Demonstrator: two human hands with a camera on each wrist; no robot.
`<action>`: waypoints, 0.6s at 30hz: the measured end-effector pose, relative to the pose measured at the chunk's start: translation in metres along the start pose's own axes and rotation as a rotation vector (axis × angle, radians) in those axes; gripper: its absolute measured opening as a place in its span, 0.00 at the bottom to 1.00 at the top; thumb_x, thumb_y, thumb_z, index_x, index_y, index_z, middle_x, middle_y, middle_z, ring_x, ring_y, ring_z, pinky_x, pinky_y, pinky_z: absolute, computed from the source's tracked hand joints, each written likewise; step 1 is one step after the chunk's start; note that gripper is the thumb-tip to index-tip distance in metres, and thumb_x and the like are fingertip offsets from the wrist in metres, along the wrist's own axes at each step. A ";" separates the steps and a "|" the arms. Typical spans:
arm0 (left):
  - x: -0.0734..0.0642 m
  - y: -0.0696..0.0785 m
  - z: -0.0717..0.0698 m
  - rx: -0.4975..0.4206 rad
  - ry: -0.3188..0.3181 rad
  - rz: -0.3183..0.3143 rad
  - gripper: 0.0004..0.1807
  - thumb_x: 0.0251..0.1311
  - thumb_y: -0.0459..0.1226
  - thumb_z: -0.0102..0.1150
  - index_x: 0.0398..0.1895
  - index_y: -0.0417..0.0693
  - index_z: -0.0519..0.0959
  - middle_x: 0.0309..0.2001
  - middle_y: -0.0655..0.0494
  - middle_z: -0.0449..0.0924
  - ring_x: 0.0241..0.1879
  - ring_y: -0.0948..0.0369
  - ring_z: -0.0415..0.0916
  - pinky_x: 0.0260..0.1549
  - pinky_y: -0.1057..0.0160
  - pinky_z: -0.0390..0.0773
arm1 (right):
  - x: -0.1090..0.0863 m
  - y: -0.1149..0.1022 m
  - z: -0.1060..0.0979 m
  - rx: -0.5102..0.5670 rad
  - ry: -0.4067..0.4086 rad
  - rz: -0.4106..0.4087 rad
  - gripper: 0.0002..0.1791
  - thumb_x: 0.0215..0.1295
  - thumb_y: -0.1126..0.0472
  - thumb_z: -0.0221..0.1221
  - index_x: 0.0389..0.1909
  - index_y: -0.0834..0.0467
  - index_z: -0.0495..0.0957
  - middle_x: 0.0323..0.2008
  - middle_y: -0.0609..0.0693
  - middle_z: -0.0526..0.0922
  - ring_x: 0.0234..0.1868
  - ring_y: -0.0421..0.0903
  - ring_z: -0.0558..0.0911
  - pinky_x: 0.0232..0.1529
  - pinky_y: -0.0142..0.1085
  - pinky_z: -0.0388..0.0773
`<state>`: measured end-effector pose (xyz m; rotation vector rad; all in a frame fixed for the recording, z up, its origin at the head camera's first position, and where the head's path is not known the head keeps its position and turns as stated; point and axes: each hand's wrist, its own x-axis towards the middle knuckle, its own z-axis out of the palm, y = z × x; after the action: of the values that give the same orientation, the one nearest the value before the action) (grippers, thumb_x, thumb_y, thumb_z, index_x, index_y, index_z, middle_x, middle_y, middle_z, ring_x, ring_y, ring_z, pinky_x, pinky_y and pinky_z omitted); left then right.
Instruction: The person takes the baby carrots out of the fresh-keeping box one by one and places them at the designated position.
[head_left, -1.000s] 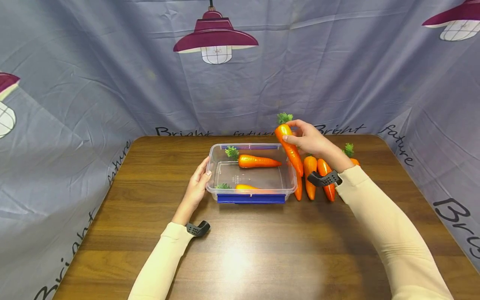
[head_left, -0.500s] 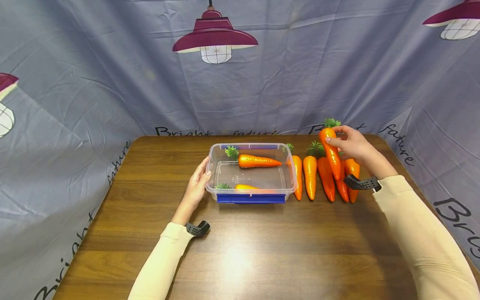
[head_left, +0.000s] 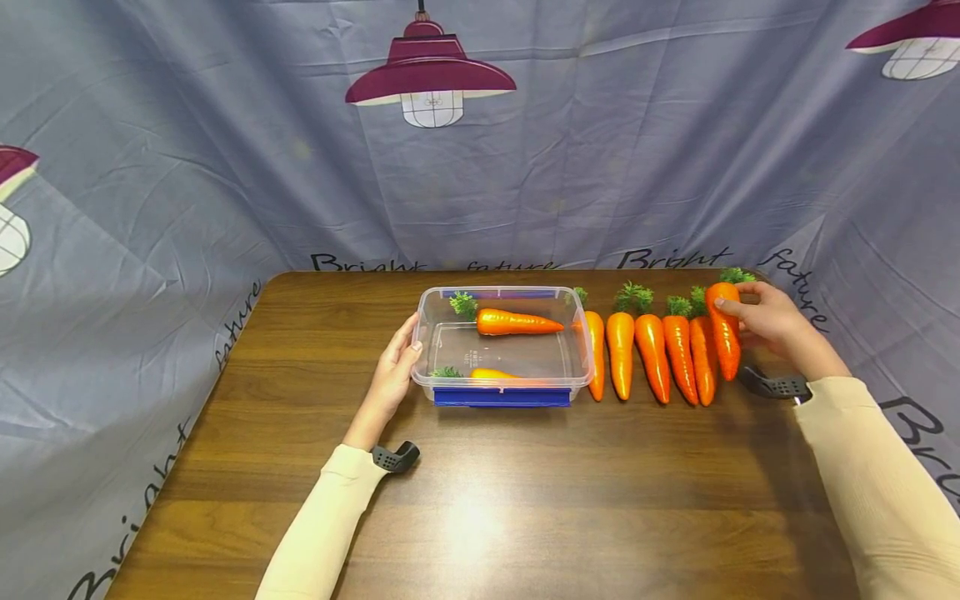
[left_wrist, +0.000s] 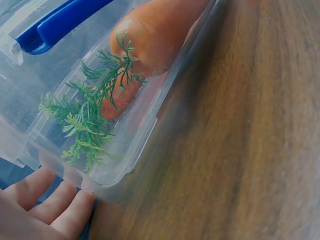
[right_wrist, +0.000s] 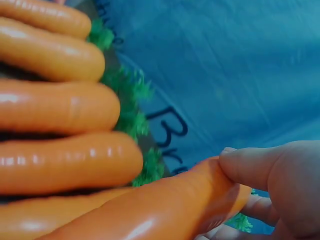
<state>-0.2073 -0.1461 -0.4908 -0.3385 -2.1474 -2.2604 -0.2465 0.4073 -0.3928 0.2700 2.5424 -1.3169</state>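
Note:
In the head view my right hand (head_left: 776,321) pinches the thick top of a glossy orange carrot (head_left: 725,333) with a green leafy tuft. That carrot is tip down at the right end of a row of several like carrots (head_left: 652,358). The right wrist view shows the thumb pressed on the held carrot (right_wrist: 165,205); the other fingers are partly hidden behind it. My left hand (head_left: 390,367) rests against the left end of a clear plastic box (head_left: 504,383). In the left wrist view its straight fingers (left_wrist: 55,200) touch the box's corner.
One carrot (head_left: 517,322) lies along the back of the box; another (head_left: 491,375) shows partly at its front. Blue clips (head_left: 502,397) run along the box's long sides. The wooden table (head_left: 465,500) is bounded by grey printed curtains (head_left: 615,167).
My right hand has carried the carrot from beside the box rightward over the row and lowered it at the row's right end. The left hand and the box have stayed put.

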 end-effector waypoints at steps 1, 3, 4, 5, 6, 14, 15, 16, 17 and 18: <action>0.000 0.000 0.000 0.006 0.002 -0.001 0.31 0.76 0.30 0.39 0.80 0.38 0.52 0.82 0.40 0.48 0.80 0.42 0.50 0.76 0.53 0.62 | 0.000 0.004 -0.001 0.002 -0.006 0.004 0.47 0.78 0.49 0.49 0.76 0.75 0.36 0.43 0.53 0.74 0.31 0.33 0.81 0.36 0.37 0.86; 0.000 -0.001 -0.001 0.023 0.003 0.001 0.31 0.76 0.31 0.39 0.80 0.37 0.52 0.82 0.40 0.48 0.80 0.43 0.49 0.75 0.58 0.62 | 0.000 0.010 -0.003 0.005 -0.008 0.009 0.47 0.78 0.49 0.50 0.75 0.76 0.36 0.41 0.52 0.74 0.31 0.33 0.80 0.37 0.37 0.86; 0.000 -0.002 -0.001 0.025 0.003 0.002 0.31 0.76 0.31 0.39 0.80 0.37 0.52 0.82 0.40 0.48 0.80 0.43 0.49 0.75 0.58 0.62 | 0.000 0.013 -0.004 0.000 -0.005 0.012 0.46 0.78 0.49 0.50 0.75 0.77 0.36 0.42 0.54 0.74 0.31 0.32 0.80 0.37 0.37 0.87; 0.000 -0.002 -0.001 0.023 0.002 0.003 0.30 0.76 0.30 0.39 0.80 0.37 0.52 0.82 0.40 0.48 0.80 0.43 0.49 0.76 0.57 0.62 | 0.000 0.015 -0.004 -0.005 -0.003 0.017 0.46 0.77 0.49 0.49 0.74 0.77 0.37 0.43 0.55 0.74 0.31 0.33 0.80 0.37 0.38 0.87; 0.000 -0.002 -0.002 0.018 -0.001 0.004 0.30 0.76 0.30 0.39 0.80 0.37 0.52 0.82 0.39 0.48 0.79 0.41 0.50 0.76 0.54 0.62 | 0.001 0.018 -0.004 -0.010 0.000 0.023 0.46 0.77 0.49 0.49 0.75 0.77 0.37 0.44 0.59 0.73 0.31 0.33 0.80 0.37 0.38 0.87; 0.001 -0.002 -0.001 0.000 0.002 0.006 0.31 0.76 0.30 0.39 0.80 0.37 0.52 0.82 0.41 0.46 0.80 0.43 0.48 0.77 0.42 0.54 | 0.004 0.036 -0.004 -0.039 0.025 0.061 0.47 0.77 0.48 0.49 0.74 0.78 0.36 0.58 0.78 0.60 0.32 0.33 0.75 0.35 0.37 0.87; 0.001 -0.002 -0.001 0.001 0.001 0.009 0.31 0.76 0.30 0.39 0.80 0.37 0.52 0.82 0.40 0.46 0.81 0.43 0.47 0.77 0.42 0.54 | 0.005 0.038 -0.004 -0.039 0.030 0.066 0.47 0.77 0.48 0.49 0.74 0.79 0.37 0.58 0.78 0.61 0.31 0.33 0.75 0.35 0.37 0.87; 0.001 -0.002 -0.001 0.000 0.002 0.010 0.31 0.76 0.30 0.39 0.80 0.37 0.52 0.82 0.40 0.46 0.81 0.43 0.47 0.77 0.43 0.54 | 0.005 0.039 -0.004 -0.039 0.033 0.073 0.47 0.78 0.48 0.49 0.74 0.79 0.37 0.57 0.77 0.61 0.31 0.33 0.76 0.35 0.38 0.87; 0.001 -0.002 -0.001 0.001 0.002 0.012 0.31 0.76 0.30 0.39 0.80 0.36 0.52 0.82 0.40 0.46 0.81 0.43 0.47 0.77 0.46 0.56 | 0.005 0.041 -0.004 -0.036 0.034 0.079 0.47 0.77 0.48 0.49 0.74 0.79 0.37 0.55 0.75 0.63 0.31 0.34 0.76 0.35 0.39 0.88; 0.001 -0.002 -0.001 -0.003 0.001 0.013 0.31 0.76 0.30 0.39 0.80 0.36 0.52 0.82 0.40 0.46 0.81 0.43 0.47 0.77 0.45 0.56 | 0.005 0.043 -0.003 -0.027 0.036 0.082 0.47 0.77 0.49 0.49 0.74 0.79 0.38 0.52 0.72 0.66 0.31 0.34 0.77 0.36 0.39 0.88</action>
<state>-0.2085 -0.1464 -0.4923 -0.3502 -2.1359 -2.2567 -0.2395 0.4348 -0.4263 0.3911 2.5479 -1.2574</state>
